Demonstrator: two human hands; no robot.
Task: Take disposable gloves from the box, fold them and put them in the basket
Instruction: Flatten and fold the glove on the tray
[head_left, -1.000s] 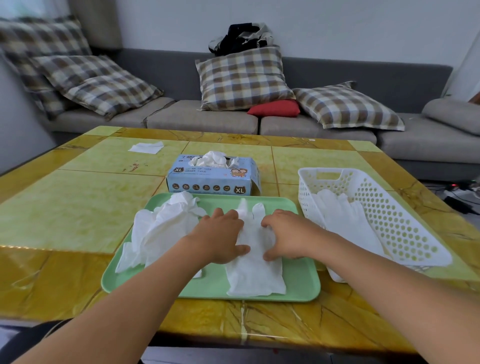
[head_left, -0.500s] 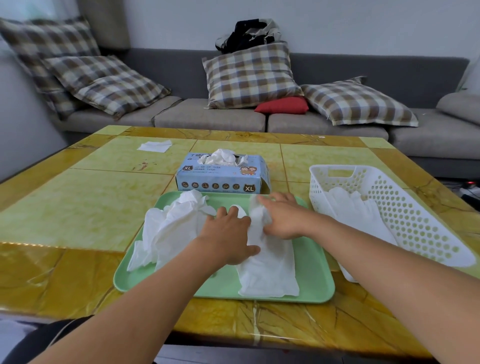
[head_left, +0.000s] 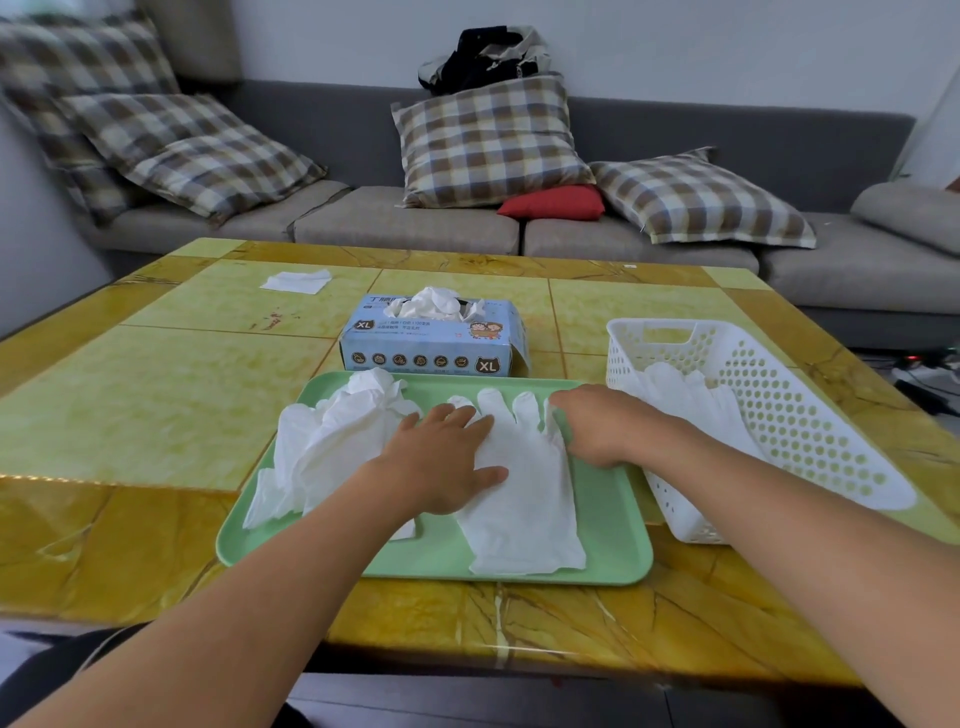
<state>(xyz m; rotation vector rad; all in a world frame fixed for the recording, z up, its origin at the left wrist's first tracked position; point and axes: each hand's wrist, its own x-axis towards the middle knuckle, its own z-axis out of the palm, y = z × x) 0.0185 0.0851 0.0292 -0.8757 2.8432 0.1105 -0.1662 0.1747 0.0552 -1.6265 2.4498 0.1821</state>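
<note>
Lying flat on the pale green rectangular plastic tray, a single white disposable glove has its fingers pointing toward 12 o'clock and its cuff toward 6 o'clock. The left hand rests palm-down on the glove's 9 o'clock edge, fingers straight and close together, thumb extended across the glove surface. The right hand rests at the glove's 3 o'clock edge near the glove fingers; its own fingers curl downward against the material, and whether they pinch the glove cannot be told. At 9 o'clock on the tray sits a crumpled heap of white disposable gloves, touching the left hand's outer side. At 12 o'clock from the tray, just beside its far rim, stands the light blue cardboard glove box marked XL, with white glove material bunched out of its top opening. At 3 o'clock from the tray stands the white perforated plastic basket, tilted, its near corner close to the tray; white gloves in the basket lie against its inner floor. All items rest on the yellow-green marbled tiled table. A small white paper sheet lies at 11 o'clock, well apart from the box. At the far side stands a grey sofa bearing plaid cushions and one red cushion.
</note>
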